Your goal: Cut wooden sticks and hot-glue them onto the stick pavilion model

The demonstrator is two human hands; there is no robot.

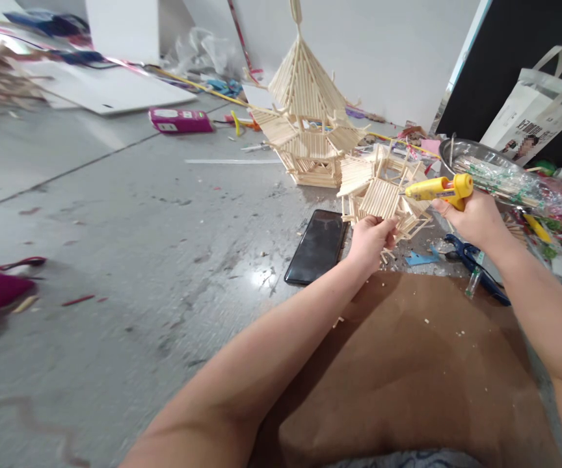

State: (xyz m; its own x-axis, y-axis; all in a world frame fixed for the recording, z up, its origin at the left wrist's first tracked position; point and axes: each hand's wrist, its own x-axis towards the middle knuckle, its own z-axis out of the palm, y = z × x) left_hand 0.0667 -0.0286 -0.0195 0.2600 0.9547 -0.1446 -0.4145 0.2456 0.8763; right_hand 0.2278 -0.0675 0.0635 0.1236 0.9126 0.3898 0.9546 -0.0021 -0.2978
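My right hand (476,218) is wrapped round a yellow glue gun (437,188), its nozzle pointing left at a small wooden-stick model (381,197) with slatted roof panels. At the model's near edge, my left hand (371,240) pinches with thumb and fingers; whether a loose stick or the model's own edge is between them I cannot make out. Just behind stands a taller stick pavilion (307,123) with a pointed roof. A black phone (316,247) lies flat on the floor, left of the small model.
Dark blue pliers (476,266) lie below my right wrist. A metal bowl (449,151) with wrapped sticks and a white bag (520,110) stand at right. Brown board (408,364) lies in front of me. A magenta box (180,121) sits farther back on the floor.
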